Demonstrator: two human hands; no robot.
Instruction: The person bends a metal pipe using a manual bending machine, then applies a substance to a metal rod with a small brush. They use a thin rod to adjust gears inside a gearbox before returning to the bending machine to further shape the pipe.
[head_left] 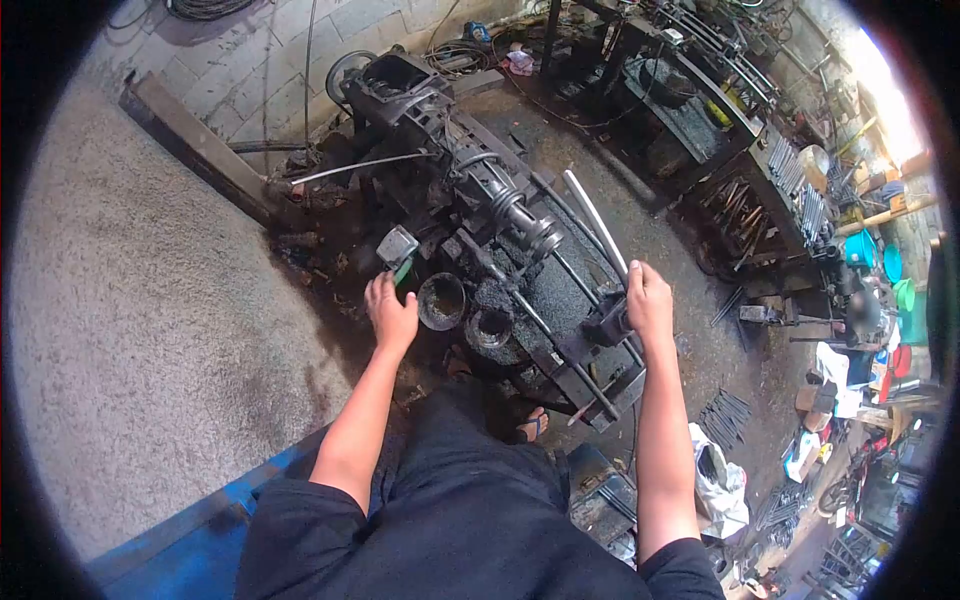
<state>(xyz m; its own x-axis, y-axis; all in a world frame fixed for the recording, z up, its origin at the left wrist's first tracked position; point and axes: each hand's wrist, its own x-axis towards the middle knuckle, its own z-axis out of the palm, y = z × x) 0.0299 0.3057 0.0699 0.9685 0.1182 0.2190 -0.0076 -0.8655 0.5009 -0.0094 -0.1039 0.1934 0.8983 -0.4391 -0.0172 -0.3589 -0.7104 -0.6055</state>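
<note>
A lathe-like machine (508,205), dark with grease, stands before me with its spindle pointing towards my right side. My right hand (650,302) is closed around the lower end of a bright metal rod (595,218), which slants up and left beside the machine's guide bars (575,272). On the other side, my left hand (391,315) reaches out with thumb and fingers apart. Its fingertips are just below a small grey box (398,246) with a green part (403,270) at its lower edge. Close to this hand sits a round metal bowl (441,301).
Metal shavings (560,300) cover the machine bed. A dark workbench (690,110) and a rack of rods (740,215) stand at the back right. Several rods (725,415) lie on the floor near a white sack (718,485). A steel beam (195,145) leans at the left.
</note>
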